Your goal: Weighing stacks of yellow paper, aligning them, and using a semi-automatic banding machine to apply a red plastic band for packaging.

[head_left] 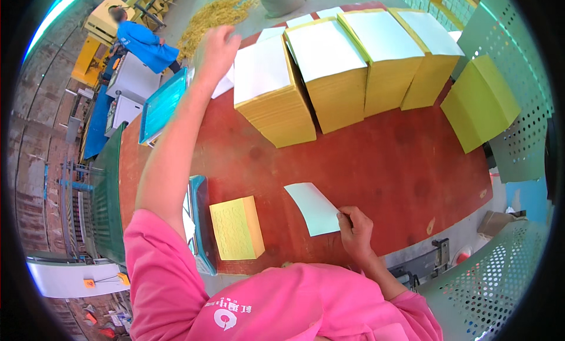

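My right hand (356, 228) is closed on the edge of a pale sheet of paper (313, 209), pinching its right side just above the red table (365, 158). My left arm stretches far forward. At its end my left hand (215, 51) is raised by the left end of the paper stacks, with its fingers loosely bent and apart and nothing visible in them. Tall stacks of yellow paper (276, 120) with white top sheets stand in a row across the far side of the table. A smaller yellow paper block (235, 229) with faint marks lies near my body.
A blue-framed tray (203, 223) lies left of the small block, partly behind my arm. Another blue tray (165, 108) is at the table's left edge. A yellow-green block (479, 105) leans by a perforated metal panel (521, 129). A person in blue (141, 44) stands beyond.
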{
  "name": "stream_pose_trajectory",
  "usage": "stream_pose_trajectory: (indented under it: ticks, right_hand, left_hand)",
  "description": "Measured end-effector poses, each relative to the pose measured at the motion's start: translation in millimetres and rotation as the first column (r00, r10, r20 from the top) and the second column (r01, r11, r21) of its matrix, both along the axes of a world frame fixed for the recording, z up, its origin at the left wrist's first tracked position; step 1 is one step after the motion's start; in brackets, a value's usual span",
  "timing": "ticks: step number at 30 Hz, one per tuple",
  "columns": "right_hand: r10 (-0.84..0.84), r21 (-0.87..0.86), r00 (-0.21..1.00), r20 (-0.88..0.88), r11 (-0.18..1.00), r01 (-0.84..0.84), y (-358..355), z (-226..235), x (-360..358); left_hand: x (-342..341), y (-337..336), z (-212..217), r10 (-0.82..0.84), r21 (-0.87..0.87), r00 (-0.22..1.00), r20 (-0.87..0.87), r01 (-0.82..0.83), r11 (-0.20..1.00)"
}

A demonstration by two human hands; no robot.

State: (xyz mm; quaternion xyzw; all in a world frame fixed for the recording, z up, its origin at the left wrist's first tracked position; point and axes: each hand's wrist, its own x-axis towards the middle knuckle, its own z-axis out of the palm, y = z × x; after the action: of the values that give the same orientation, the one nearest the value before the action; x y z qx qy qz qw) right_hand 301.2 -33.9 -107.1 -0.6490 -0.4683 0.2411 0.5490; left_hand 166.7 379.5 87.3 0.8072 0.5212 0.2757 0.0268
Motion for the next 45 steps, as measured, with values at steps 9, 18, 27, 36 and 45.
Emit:
stream_pose_trajectory:
  ticks: [9,18,27,36,45]
  right_hand:
    - [-0.026,0.057,1.000,-0.015,0.998,0.027,-4.4,-6.9,-5.2]
    - [0.047,0.111,0.503,-0.863,0.989,0.098,-46.3,-16.6,11.7]
    - [-0.049,-0.035,0.027,-0.998,0.926,0.376,-192.8,-55.5,-131.4]
    - [0.040,-0.029,-0.176,-0.984,0.928,0.371,-159.3,-25.8,-194.0]
    - [-0.203,-0.128,0.198,-0.959,0.932,0.338,-164.1,-22.7,-200.0]
  left_hand:
    - [36.5,39.7,-72.4,-0.302,-0.165,0.809,-0.504,0.253,0.953]
    - [13.9,-96.4,-58.0,-0.422,-0.369,0.877,-0.229,0.323,0.871]
    - [-31.0,-307.0,-22.9,-0.843,-0.320,0.532,-0.079,0.787,0.527]
    - [-52.3,-337.5,-19.9,-0.814,0.253,0.555,-0.173,0.823,0.508]
    - [-82.0,-345.5,-19.3,-0.618,-0.381,0.756,-0.217,0.517,0.766]
